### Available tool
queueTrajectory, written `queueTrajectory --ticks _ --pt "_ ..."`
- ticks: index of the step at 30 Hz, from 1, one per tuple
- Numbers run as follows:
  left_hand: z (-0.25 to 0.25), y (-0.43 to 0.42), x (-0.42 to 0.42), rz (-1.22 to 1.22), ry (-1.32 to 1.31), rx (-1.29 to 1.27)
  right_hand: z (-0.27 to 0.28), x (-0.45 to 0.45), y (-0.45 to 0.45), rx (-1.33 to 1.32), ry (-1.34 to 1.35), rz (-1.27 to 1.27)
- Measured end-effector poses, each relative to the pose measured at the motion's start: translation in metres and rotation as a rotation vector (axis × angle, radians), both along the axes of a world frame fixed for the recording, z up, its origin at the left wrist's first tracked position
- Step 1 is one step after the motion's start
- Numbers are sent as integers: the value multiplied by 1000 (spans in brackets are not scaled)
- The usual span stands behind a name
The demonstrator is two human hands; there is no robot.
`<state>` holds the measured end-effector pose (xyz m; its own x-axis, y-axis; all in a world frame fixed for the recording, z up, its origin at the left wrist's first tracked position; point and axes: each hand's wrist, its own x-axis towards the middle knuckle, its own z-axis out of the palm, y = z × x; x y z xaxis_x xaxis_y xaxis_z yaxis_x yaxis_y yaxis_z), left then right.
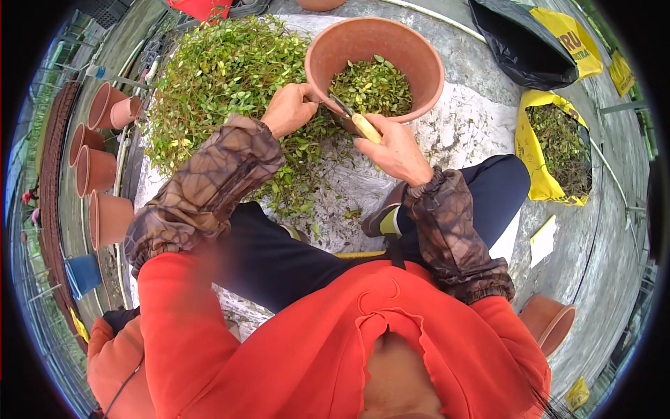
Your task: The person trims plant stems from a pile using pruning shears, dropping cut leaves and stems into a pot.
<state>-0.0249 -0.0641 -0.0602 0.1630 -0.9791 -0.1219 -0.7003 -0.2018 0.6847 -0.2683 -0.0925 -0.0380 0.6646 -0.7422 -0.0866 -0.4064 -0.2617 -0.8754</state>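
Note:
My left hand (pixel 289 109) is closed in a pinch by the left rim of a large terracotta-coloured pot (pixel 377 33). Leafy stems (pixel 319 129) hang just under its fingertips, though most of what it grips is hidden. In my right hand (pixel 396 148) is a small cutting tool with a pale yellow handle (pixel 367 128). Its dark metal end points up and left towards the pot's near rim; its exact kind is unclear. Cut leaves (pixel 373 85) lie inside the pot. A big heap of leafy vines (pixel 223 77) spreads to the left, under and beyond my left forearm.
Several empty-looking pots (pixel 96 171) and a blue container (pixel 84 274) line the left side. A yellow bag of plant material (pixel 536 150) stands right, below a black and yellow bag (pixel 523 45). Another pot (pixel 548 322) lies lower right. Another person's sleeve (pixel 118 359) shows lower left.

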Motion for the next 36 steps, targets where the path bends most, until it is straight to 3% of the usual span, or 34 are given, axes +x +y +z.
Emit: queueTrajectory --ticks 4,8,12,17,21,23,26,29,30,34,36 --pt "3 10 7 39 16 14 0 7 1 6 -25 -40" --pt "8 24 3 10 129 -136 -17 24 -5 -79 -306 -176" --pt "24 39 -16 -43 183 -235 -5 60 -9 453 -531 -204" --pt "19 45 -11 -67 250 -237 -4 79 -7 546 -636 -124" --pt "-1 47 27 -211 -309 -237 9 58 -16 559 -779 -114" --pt "-18 52 46 -209 -277 -304 11 41 -29 561 -844 -167" --pt "16 55 43 -162 -251 159 6 18 -43 545 -839 -222" --pt "3 58 48 -275 -358 -26 -6 7 -46 542 -807 -258" --pt "3 60 45 -349 -452 -207 -11 7 -45 533 -778 -282" --pt "6 61 21 -372 -703 -141 -15 19 -32 509 -710 -290" --pt "8 63 5 -386 -676 -147 -15 31 -24 508 -679 -282"
